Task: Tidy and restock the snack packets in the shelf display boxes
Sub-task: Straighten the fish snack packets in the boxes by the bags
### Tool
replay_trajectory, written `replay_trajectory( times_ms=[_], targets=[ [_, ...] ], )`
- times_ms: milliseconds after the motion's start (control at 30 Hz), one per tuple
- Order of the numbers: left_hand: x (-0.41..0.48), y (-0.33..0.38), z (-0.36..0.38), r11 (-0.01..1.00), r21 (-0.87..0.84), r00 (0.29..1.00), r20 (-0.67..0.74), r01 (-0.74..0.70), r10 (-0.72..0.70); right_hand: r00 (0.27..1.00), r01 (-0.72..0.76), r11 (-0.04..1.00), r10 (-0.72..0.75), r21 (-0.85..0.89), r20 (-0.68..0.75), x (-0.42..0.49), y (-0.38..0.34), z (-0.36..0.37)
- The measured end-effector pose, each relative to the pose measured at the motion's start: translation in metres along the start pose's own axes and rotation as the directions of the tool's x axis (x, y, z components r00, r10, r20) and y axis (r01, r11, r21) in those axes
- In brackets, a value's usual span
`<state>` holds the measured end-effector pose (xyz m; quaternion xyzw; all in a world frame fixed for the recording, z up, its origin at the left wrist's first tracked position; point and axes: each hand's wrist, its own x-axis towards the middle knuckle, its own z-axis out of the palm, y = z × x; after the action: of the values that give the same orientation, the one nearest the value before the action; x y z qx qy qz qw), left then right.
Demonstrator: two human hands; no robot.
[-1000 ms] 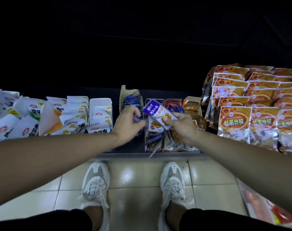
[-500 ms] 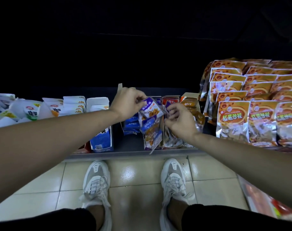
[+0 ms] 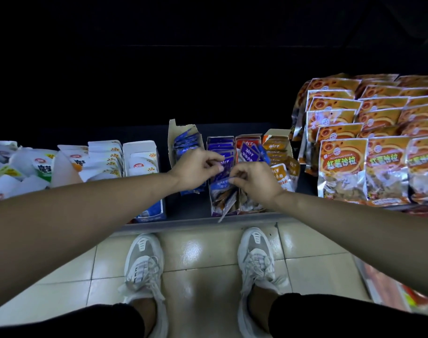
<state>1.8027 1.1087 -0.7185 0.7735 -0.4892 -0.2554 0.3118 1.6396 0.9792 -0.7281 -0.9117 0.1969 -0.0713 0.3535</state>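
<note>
Pinching purple snack packets over a narrow display box, both hands work close together.

Left hand nips a purple packet between thumb and fingers; right hand, just beside it, pinches another packet's edge. Below the grips stands the purple box; right of them, the red box and orange box.

light: dim, upper half of frame near black | source: from above, glare patches on the glossy floor tiles between the shoes; foil sheen on the orange bags | blur: both hands and the purple packets slightly smeared | distortion: wide-angle bowing along the shelf edge; forearms stretched toward corners
</note>
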Motion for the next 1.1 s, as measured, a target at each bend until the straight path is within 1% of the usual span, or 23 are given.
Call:
replay_trajectory(
  times_ms=[100,167,233,300,333,400,467,533,600,700,800,867,933,1000,1033,1100],
  targets=[
    [-0.010,0.002,-0.003,0.998,-0.034,0.981,-0.188,-0.043,0.035,0.994,-0.070,0.989,0.081,0.129,-0.079,0.001,0.008,-0.007],
    [-0.020,0.004,-0.005,0.998,-0.004,0.968,-0.244,-0.059,0.056,0.983,-0.124,0.961,0.152,0.247,-0.100,-0.001,0.011,-0.015],
    [-0.029,0.004,-0.001,0.994,0.059,0.969,-0.222,-0.096,0.106,0.971,-0.154,0.926,0.206,0.344,-0.120,-0.003,0.011,-0.024],
    [-0.035,0.003,0.006,0.977,0.159,0.976,-0.138,-0.145,0.167,0.962,-0.148,0.896,0.230,0.419,-0.151,-0.005,0.009,-0.032],
    [-0.037,0.003,0.011,0.962,0.228,0.981,-0.084,-0.150,0.173,0.956,-0.141,0.882,0.239,0.449,-0.171,-0.006,0.009,-0.034],
    [-0.037,0.000,0.020,0.916,0.376,0.989,0.013,-0.140,0.146,0.941,-0.135,0.862,0.266,0.489,-0.209,-0.006,0.008,-0.037],
    [-0.034,-0.002,0.026,0.856,0.504,0.993,0.044,-0.118,0.111,0.926,-0.146,0.851,0.296,0.505,-0.232,-0.007,0.009,-0.038],
    [-0.029,-0.002,0.030,0.813,0.574,0.995,0.047,-0.098,0.087,0.921,-0.159,0.839,0.316,0.520,-0.229,-0.008,0.010,-0.039],
    [-0.026,-0.001,0.032,0.817,0.575,0.999,0.025,-0.051,0.045,0.920,-0.169,0.828,0.327,0.534,-0.216,-0.010,0.010,-0.041],
    [-0.027,0.000,0.033,0.851,0.526,1.000,-0.022,0.000,0.014,0.905,-0.192,0.818,0.362,0.543,-0.225,-0.014,0.011,-0.043],
    [-0.035,0.002,0.031,0.909,0.413,0.993,-0.121,0.051,-0.001,0.880,-0.213,0.818,0.398,0.535,-0.258,-0.016,0.015,-0.047],
    [-0.038,0.003,0.029,0.932,0.358,0.987,-0.163,0.050,0.010,0.866,-0.216,0.814,0.415,0.539,-0.279,-0.017,0.018,-0.050],
    [-0.038,0.004,0.028,0.939,0.344,0.990,-0.142,0.031,0.019,0.855,-0.213,0.810,0.425,0.547,-0.297,-0.018,0.019,-0.052],
    [-0.037,0.005,0.029,0.922,0.387,0.996,-0.088,0.019,0.017,0.847,-0.215,0.814,0.431,0.540,-0.312,-0.019,0.019,-0.052],
    [-0.035,0.005,0.032,0.895,0.447,0.999,-0.053,0.011,0.014,0.843,-0.218,0.816,0.433,0.535,-0.319,-0.020,0.020,-0.053],
    [-0.033,0.008,0.039,0.806,0.591,1.000,0.013,-0.007,0.000,0.838,-0.215,0.814,0.438,0.540,-0.326,-0.021,0.021,-0.056]
  ],
)
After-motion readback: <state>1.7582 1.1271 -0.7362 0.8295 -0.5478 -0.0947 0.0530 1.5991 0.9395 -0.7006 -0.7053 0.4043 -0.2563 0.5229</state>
